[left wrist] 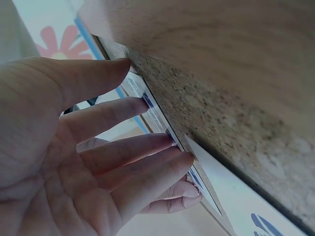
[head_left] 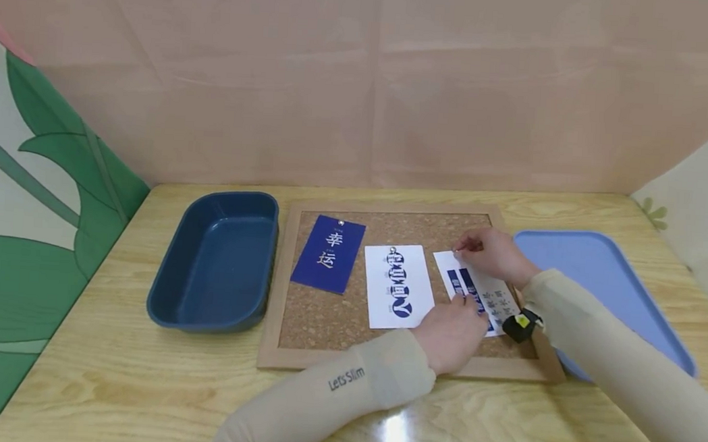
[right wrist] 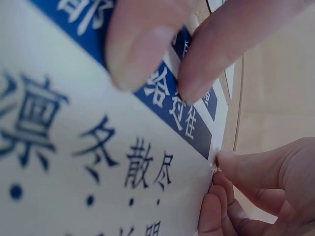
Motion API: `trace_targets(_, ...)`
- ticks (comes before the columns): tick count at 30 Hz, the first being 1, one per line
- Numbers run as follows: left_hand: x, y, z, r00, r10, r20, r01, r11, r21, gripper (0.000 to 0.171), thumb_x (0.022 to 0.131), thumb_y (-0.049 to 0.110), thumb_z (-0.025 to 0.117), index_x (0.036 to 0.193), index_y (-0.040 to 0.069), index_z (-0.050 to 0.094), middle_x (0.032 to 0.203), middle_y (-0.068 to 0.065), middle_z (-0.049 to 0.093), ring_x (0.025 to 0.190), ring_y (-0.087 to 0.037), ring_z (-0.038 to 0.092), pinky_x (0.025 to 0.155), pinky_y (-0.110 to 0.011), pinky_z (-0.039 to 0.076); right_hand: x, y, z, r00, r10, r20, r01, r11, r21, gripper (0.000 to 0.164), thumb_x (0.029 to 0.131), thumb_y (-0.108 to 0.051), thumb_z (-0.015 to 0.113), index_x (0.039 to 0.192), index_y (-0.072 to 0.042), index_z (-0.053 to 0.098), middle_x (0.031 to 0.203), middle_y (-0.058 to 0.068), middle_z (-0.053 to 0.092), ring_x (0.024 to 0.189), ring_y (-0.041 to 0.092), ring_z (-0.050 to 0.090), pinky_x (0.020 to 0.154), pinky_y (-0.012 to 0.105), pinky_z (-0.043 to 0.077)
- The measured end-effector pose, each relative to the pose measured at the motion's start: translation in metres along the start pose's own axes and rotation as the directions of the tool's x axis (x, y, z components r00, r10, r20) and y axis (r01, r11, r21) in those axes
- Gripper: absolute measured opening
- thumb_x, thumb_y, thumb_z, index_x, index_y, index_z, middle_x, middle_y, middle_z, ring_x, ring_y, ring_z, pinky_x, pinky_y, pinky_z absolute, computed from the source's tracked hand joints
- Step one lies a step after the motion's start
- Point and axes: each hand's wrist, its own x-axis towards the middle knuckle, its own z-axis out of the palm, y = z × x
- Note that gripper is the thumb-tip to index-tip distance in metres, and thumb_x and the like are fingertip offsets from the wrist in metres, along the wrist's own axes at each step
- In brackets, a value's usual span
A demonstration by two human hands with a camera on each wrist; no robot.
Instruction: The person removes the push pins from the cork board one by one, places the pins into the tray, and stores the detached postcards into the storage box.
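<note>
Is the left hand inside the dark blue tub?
No, the left hand rests on the rightmost white card, over the corkboard.

Soft, even light fills the head view, with white glare on the table at the bottom edge and faint sheen inside the bin. The left wrist view leaves the left hand shaded against brighter background. In the right wrist view, the nearest fingers blur.
</note>
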Motion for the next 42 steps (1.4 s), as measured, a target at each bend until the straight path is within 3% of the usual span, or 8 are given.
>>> trace_targets(7,0.003,0.001,-0.002,1.000,-0.010,0.019,0.010,1.000,-0.029,0.028,0.095,0.024,0.055,0.122,0.020,0.063,0.121,-0.002,0.060,0.105,-0.012,0.055,0.074,-0.023,0.055,0.001,-0.002,0.001,0.999,-0.033,-0.016,0.033,0.999,-0.039,0.011,0.090,-0.008,0.061,0.095,0.001,0.065,0.091,0.017,0.066,0.083,0.027,0.062,0.074,0.041,0.052)
trace_targets(14,0.002,0.001,-0.002,1.000,-0.006,0.012,0.006,1.000,-0.025,0.029,0.096,0.024,0.055,0.124,0.021,0.063,0.121,-0.003,0.060,0.105,-0.013,0.055,0.074,-0.023,0.055,0.001,-0.004,0.000,0.999,-0.042,-0.025,0.040,0.997,-0.071,0.008,0.090,-0.010,0.062,0.089,-0.002,0.065,0.084,0.013,0.066,0.076,0.023,0.059,0.066,0.032,0.048)
trace_targets(24,0.001,-0.001,-0.001,1.000,-0.006,-0.002,0.006,1.000,-0.020,0.028,0.093,0.023,0.058,0.120,0.018,0.064,0.117,-0.004,0.061,0.100,-0.012,0.055,0.071,-0.022,0.054,-0.006,-0.006,-0.004,0.998,-0.057,0.031,0.056,0.998,0.034,0.016,0.093,-0.014,0.061,0.098,0.000,0.064,0.095,0.016,0.067,0.087,0.025,0.062,0.078,0.038,0.051)
trace_targets(30,0.000,-0.001,-0.001,1.000,-0.012,-0.010,0.012,1.000,-0.029,0.026,0.094,0.022,0.057,0.118,0.018,0.065,0.116,-0.004,0.062,0.100,-0.012,0.056,0.072,-0.022,0.054,-0.008,0.002,-0.006,0.999,-0.011,0.045,0.006,0.993,0.120,0.022,0.093,-0.017,0.062,0.104,0.003,0.065,0.095,0.015,0.068,0.081,0.020,0.062,0.069,0.027,0.050)
trace_targets(42,0.001,0.000,0.000,1.000,-0.012,0.000,0.012,0.999,-0.052,0.027,0.093,0.022,0.058,0.119,0.019,0.064,0.120,-0.004,0.061,0.104,-0.013,0.055,0.073,-0.023,0.054,-0.012,0.017,-0.019,0.995,0.047,0.086,-0.063,0.979,0.193,0.030,0.096,-0.016,0.058,0.114,0.008,0.060,0.104,0.021,0.067,0.078,0.014,0.061,0.068,0.026,0.053)
